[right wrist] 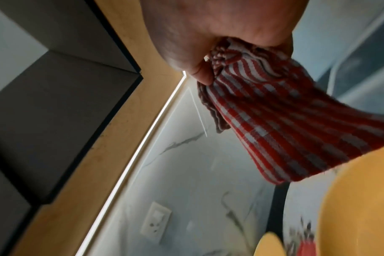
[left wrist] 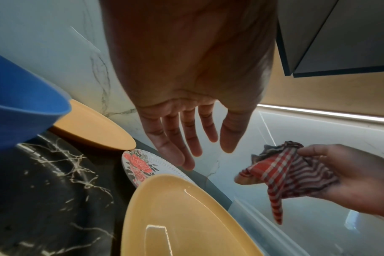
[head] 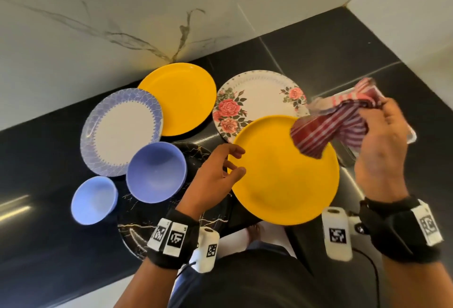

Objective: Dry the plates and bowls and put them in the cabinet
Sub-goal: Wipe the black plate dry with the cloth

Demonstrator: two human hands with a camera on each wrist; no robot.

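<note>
A yellow plate [head: 284, 172] is seen nearest, overlapping a floral plate [head: 255, 96] and the edge of a black marbled tray [head: 137, 224] on the dark tabletop [head: 343, 57]. The left hand [head: 215, 177] is spread, fingers straight and relaxed, at the near plate's left rim; whether they touch it cannot be told. The right hand [head: 382, 143] is closed round a bunched red-striped cloth [head: 331, 126], whose loose end hangs over the plate's far right edge. On the tray a large blue bowl [head: 155, 171] stands; just left of it, on the tabletop, a small blue bowl [head: 94, 199] is set. Farther back lie a blue-rimmed plate [head: 120, 131] and a second yellow plate [head: 181, 96], near the marble wall [head: 122, 13].
</note>
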